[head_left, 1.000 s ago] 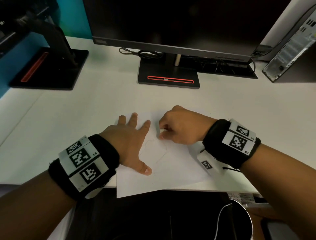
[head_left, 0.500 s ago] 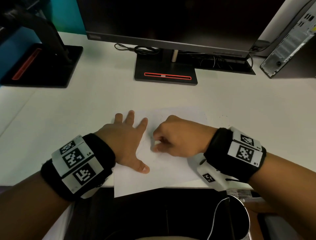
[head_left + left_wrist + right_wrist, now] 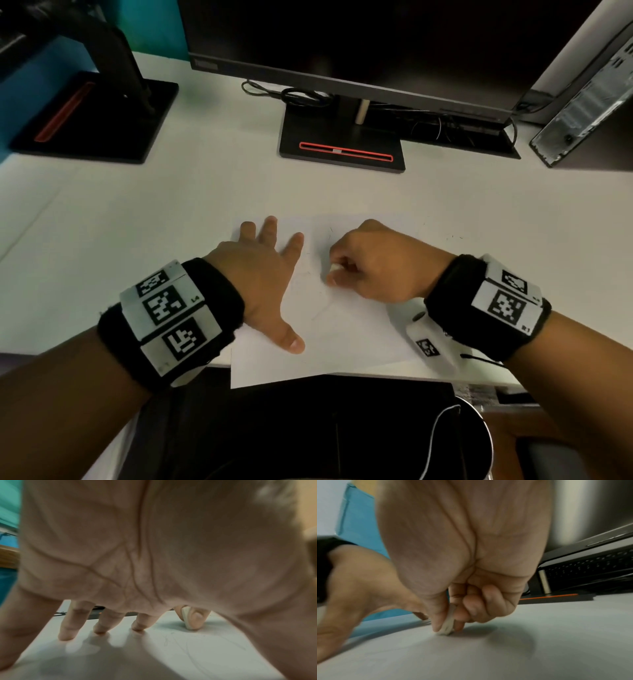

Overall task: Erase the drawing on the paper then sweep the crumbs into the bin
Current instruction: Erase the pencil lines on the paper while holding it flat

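A white sheet of paper (image 3: 346, 339) lies at the desk's near edge, its front corner hanging over. Faint pencil lines (image 3: 323, 308) remain near its middle. My left hand (image 3: 263, 274) lies flat on the paper's left side, fingers spread, holding it down. My right hand (image 3: 370, 263) pinches a small white eraser (image 3: 335, 268) between thumb and fingers, and the eraser's end presses on the paper. The eraser (image 3: 447, 622) shows in the right wrist view and the eraser (image 3: 186, 618) in the left wrist view. A few dark crumbs (image 3: 454, 236) speckle the desk right of the paper.
A monitor on a black stand (image 3: 342, 147) rises behind the paper, with cables behind it. A second black stand (image 3: 92, 120) sits at the far left, a computer case (image 3: 582, 113) at the far right. A dark round bin (image 3: 476, 442) is below the desk edge, right.
My right hand with the eraser slid toward me and back up the paper, rubbing. Much of the pencil outline has faded. The left hand stayed flat.
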The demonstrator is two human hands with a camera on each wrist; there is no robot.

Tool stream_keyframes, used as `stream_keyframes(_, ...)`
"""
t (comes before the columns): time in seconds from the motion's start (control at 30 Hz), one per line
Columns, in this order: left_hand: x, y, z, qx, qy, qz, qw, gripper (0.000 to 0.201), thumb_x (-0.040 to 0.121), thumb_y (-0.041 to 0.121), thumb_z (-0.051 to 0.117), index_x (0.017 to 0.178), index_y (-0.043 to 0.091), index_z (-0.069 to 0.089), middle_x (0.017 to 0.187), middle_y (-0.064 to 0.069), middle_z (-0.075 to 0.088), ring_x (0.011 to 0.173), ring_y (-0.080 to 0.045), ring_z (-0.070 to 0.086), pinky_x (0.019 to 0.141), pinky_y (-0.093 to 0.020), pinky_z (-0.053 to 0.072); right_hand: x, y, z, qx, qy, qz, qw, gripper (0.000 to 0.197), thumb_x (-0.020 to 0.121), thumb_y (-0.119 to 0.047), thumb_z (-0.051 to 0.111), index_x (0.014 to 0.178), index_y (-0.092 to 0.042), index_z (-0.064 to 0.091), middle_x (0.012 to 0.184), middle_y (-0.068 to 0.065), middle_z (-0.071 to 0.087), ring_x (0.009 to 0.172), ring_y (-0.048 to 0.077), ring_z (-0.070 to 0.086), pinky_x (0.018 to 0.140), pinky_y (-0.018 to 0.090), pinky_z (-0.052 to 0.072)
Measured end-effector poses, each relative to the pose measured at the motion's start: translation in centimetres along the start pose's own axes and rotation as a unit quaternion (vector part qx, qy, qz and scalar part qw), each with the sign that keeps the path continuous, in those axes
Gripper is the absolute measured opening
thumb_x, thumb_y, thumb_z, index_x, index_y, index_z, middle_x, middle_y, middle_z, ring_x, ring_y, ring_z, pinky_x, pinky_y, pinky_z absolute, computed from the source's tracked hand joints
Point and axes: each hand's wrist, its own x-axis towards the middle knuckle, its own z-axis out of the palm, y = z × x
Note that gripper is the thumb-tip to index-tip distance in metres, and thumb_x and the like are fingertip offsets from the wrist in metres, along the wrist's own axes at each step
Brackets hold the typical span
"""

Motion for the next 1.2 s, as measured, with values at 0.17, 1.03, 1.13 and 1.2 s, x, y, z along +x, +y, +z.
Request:
stream_keyframes(0.17, 0.0, 0.0, -0.1, 0.002, 0.000, 0.002, 1.000, 0.152, 0.056, 0.088, 0.070, 0.155, 0.024, -0.026, 0.163, -0.016, -0.027, 0.151, -0.043, -0.009, 0.115, -0.053, 0.034, -1.0, -0.2, 0.5, 0.025, -0.047, -0.029, 0.998, 0.037, 0.096, -0.038, 0.062, 0.075, -0.007, 0.065, 0.060, 0.004, 0.058, 0.058, 0.018, 0.052, 0.059, 0.028, 0.044)
stream_keyframes(1.03, 0.0, 0.1, -0.1, -0.001, -0.007, -0.002, 1.000, 0.153, 0.055, 0.089, 0.070, 0.155, 0.025, -0.027, 0.163, -0.014, -0.029, 0.151, -0.041, -0.011, 0.114, -0.052, 0.034, -1.8, -1.2, 1.0, 0.031, -0.034, -0.052, 0.998, 0.038, 0.096, -0.034, 0.063, 0.066, -0.012, 0.054, 0.054, -0.001, 0.050, 0.052, 0.014, 0.046, 0.054, 0.017, 0.032)
stream_keyframes(1.13, 0.0, 0.0, -0.1, 0.000, -0.007, -0.002, 1.000, 0.153, 0.054, 0.089, 0.069, 0.155, 0.025, -0.027, 0.163, -0.015, -0.028, 0.151, -0.042, -0.010, 0.114, -0.053, 0.034, -1.3, -0.1, 0.1, 0.024, -0.029, -0.012, 0.999, 0.040, 0.096, -0.035, 0.063, 0.065, -0.011, 0.054, 0.054, 0.000, 0.049, 0.051, 0.013, 0.044, 0.055, 0.021, 0.033)
stream_keyframes(1.2, 0.0, 0.1, -0.2, 0.001, -0.006, -0.001, 1.000, 0.153, 0.054, 0.089, 0.069, 0.155, 0.025, -0.027, 0.163, -0.015, -0.028, 0.151, -0.042, -0.010, 0.114, -0.054, 0.034, -0.8, 0.3, -0.2, 0.009, -0.003, 0.013, 1.000, 0.041, 0.096, -0.034, 0.061, 0.064, -0.010, 0.052, 0.054, 0.000, 0.047, 0.051, 0.012, 0.043, 0.057, 0.025, 0.032)
